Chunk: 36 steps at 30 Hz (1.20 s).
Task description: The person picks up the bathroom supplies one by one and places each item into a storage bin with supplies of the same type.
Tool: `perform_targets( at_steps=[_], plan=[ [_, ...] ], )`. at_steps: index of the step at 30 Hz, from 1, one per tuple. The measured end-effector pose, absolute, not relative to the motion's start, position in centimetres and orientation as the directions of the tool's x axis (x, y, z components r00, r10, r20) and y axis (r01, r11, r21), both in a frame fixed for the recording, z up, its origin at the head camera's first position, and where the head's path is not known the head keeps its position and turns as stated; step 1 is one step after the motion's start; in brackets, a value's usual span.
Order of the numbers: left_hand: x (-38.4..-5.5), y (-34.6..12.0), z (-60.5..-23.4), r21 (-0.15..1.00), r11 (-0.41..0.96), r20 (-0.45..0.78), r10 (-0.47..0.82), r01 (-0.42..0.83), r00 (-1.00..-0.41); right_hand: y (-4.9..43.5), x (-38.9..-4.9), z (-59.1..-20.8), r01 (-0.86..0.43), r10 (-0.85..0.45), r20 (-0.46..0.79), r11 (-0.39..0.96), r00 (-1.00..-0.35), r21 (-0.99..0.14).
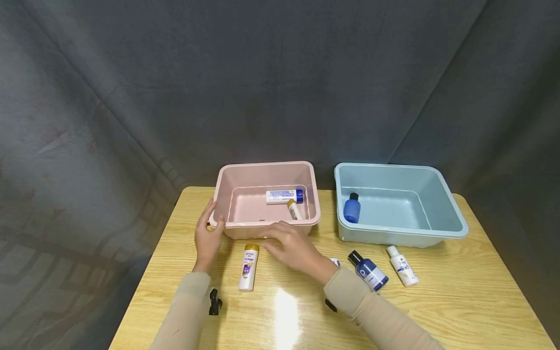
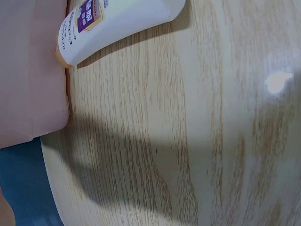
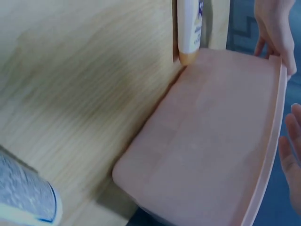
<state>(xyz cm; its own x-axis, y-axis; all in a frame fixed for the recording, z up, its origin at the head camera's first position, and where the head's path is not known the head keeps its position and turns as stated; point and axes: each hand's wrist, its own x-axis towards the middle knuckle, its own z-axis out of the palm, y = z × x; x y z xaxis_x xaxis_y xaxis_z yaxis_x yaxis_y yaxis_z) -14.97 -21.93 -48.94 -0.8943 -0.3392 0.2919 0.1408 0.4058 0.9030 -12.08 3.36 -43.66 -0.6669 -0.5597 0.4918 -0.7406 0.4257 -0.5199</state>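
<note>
My left hand (image 1: 208, 240) grips the front left corner of a pink plastic bin (image 1: 245, 225), its thumb at the rim. My right hand (image 1: 290, 243) is at the middle of the bin's front rim, fingers nearly straight; the right wrist view shows these fingers (image 3: 291, 150) beside the rim. Inside the bin lie a white tube with a blue cap (image 1: 282, 196) and a small white bottle with a gold cap (image 1: 295, 211). A white shampoo bottle with a gold cap (image 1: 247, 270) lies on the table before the bin, between my forearms.
A light blue bin (image 1: 393, 233) stands to the right, holding a blue bottle with a black cap (image 1: 352, 210). In front of it lie a dark blue bottle (image 1: 371, 273) and a white bottle (image 1: 403, 267). Another item (image 1: 335, 261) is partly hidden behind my right wrist. Dark curtain hangs behind the wooden table.
</note>
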Motion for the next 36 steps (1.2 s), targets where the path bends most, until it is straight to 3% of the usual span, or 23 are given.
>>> perform_targets(
  at_steps=[4, 13, 24, 36],
  plan=[
    [-15.0, -21.9, -48.9, 0.903, 0.405, 0.294, -0.344, 0.142, -0.892, 2.9, -11.7, -44.4, -0.726, -0.559, 0.473, 0.429, -0.681, -0.538],
    [-15.0, -22.1, -49.1, 0.903, 0.404, 0.297, -0.342, 0.146, -0.892, 1.4, -10.4, -46.1, -0.552, -0.478, 0.305, 0.554, -0.824, -0.623],
    [-15.0, -22.0, -49.1, 0.901, 0.405, 0.302, -0.335, 0.153, -0.893, -0.5, -9.5, -48.5, -0.489, -0.391, 0.302, 0.589, -0.869, -0.643],
    [-15.0, -21.8, -49.0, 0.9, 0.409, 0.303, -0.339, 0.15, -0.891, -2.1, -8.4, -51.1, -0.364, -0.311, 0.213, 0.598, -0.926, -0.714]
  ],
)
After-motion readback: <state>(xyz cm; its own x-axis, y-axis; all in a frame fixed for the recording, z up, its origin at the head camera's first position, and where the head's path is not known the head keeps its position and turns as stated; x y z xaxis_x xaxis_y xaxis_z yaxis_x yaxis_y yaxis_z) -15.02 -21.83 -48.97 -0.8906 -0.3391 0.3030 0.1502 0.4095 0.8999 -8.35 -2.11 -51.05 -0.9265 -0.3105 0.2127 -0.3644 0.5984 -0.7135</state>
